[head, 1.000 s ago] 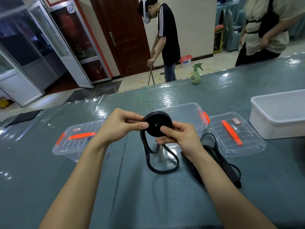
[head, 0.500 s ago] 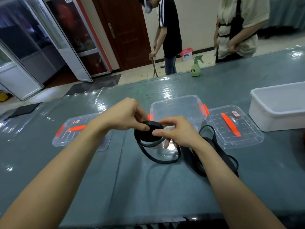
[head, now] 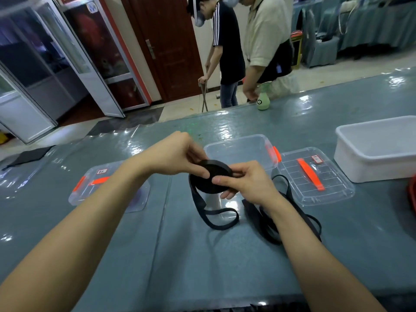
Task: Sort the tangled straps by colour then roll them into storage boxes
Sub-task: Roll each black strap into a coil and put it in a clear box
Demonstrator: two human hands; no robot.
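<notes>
A black strap roll [head: 209,176] hangs above the table, pinched from both sides. My left hand [head: 177,154] holds its left edge with thumb and fingers. My right hand [head: 245,181] grips its right side. The roll's loose tail [head: 216,219] drops down and loops on the grey-green table [head: 180,266]. A second black strap [head: 267,228] lies tangled under my right forearm. Just behind the roll stands an open clear storage box [head: 238,149] with orange clips.
A clear lid with an orange handle [head: 315,176] lies right of the box. Another clear lidded box [head: 103,183] sits at the left. A white tub [head: 378,147] stands at the far right. Two people and a green spray bottle [head: 263,101] are beyond the table's far edge.
The roll turned from upright to nearly flat and came lower between my hands. The second person walked left, next to the one in black.
</notes>
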